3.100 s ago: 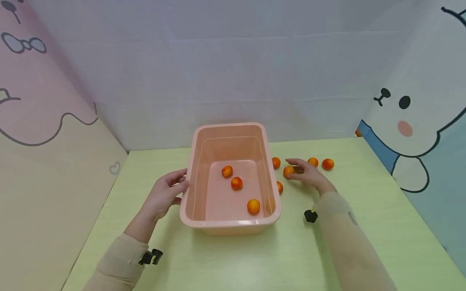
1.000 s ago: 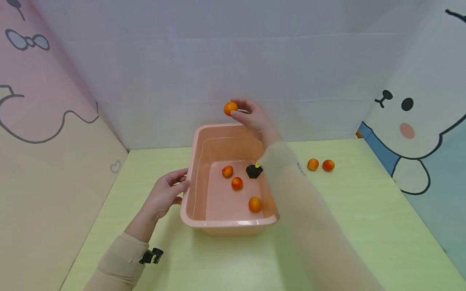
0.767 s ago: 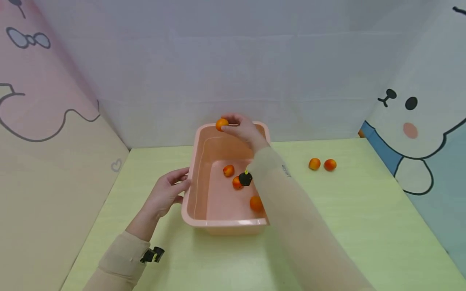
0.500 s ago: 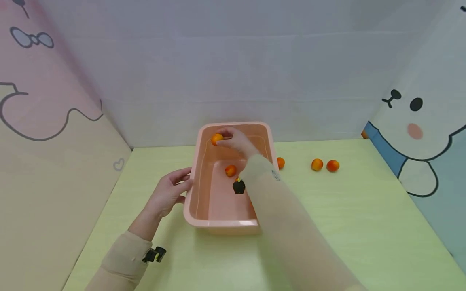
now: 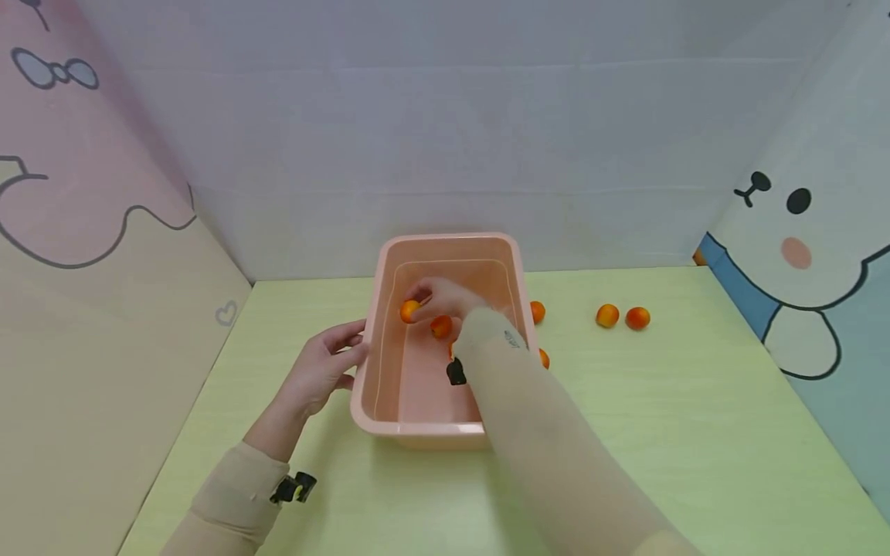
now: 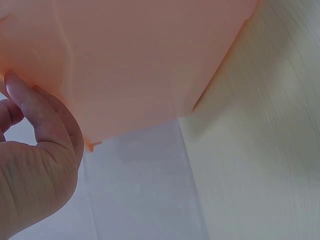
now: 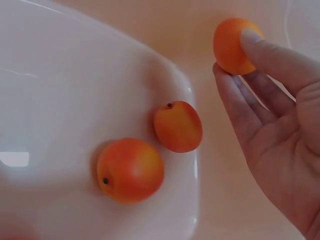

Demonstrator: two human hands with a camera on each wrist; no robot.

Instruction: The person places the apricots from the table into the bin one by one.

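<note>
A pink plastic basin (image 5: 431,429) stands on the table. My left hand (image 5: 316,374) grips its left rim, thumb and fingers at the edge; the left wrist view shows the fingers against the basin's outer wall (image 6: 135,60). Inside the basin, my right hand (image 5: 445,297) pinches an orange apricot (image 7: 235,46) between thumb and fingertips, near the left wall and above the floor. Beneath it on the basin floor lie two redder apricots (image 7: 131,170), (image 7: 178,126). Part of the basin's right side is hidden behind the right sleeve (image 5: 528,401).
Two apricots (image 5: 607,315), (image 5: 637,318) lie on the pale green table (image 5: 695,432) at the right. Two more (image 5: 538,312), (image 5: 545,358) sit close beside the basin's right wall, partly hidden. A pale backdrop (image 5: 445,139) rises behind the table.
My right hand has taken an apricot from the table right of the basin, carried it left over the back rim and lowered it inside. The left hand keeps its place on the rim.
</note>
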